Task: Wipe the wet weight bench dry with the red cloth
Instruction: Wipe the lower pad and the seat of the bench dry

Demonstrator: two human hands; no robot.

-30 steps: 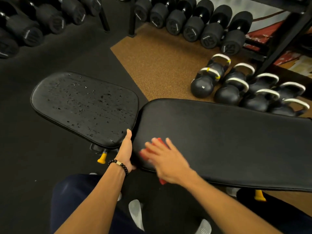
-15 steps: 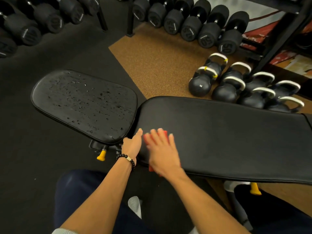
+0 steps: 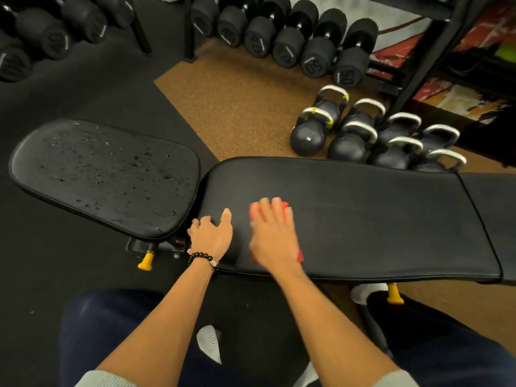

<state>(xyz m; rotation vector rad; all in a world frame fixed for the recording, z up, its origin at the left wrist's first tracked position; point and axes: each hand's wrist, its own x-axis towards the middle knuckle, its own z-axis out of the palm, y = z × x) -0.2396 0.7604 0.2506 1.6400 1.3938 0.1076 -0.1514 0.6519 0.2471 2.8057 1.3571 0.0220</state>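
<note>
**Red cloth under flat right palm on long pad; seat pad unwiped**

Obs. Red cloth [image 3: 283, 210] lies on the long back pad [image 3: 363, 213] of the weight bench, near its left end, toward the near edge. Most of it is hidden under the right hand [image 3: 272, 233]; red shows past the fingertips and at the wrist side. The hand region is motion-blurred, so the cloth's exact outline cannot be read.

Handling (judgement). The cloth looks thin, soft and light, with no stiffness of its own. It will likely bunch or fold if dragged by one corner, so it is best driven by a spread palm over its middle. The pad covering looks smooth and vinyl-like, probably slick where wet; downward pressure is needed or the hand may slide over the cloth instead of carrying it.

Pose. Right hand: fingers extended and spread, palm down, pressing the cloth flat; no curl around it is visible. Forearm comes in from the near side. Left hand [image 3: 210, 233]: resting on the left end of the long pad, just beside the right hand, thumb lying on top, fingers bent over the end toward the gap; it seems to brace. Beaded bracelet [image 3: 202, 258] at that wrist.

Remaining (judgement). Seat pad [image 3: 106, 174], left, carries many droplets.
</note>
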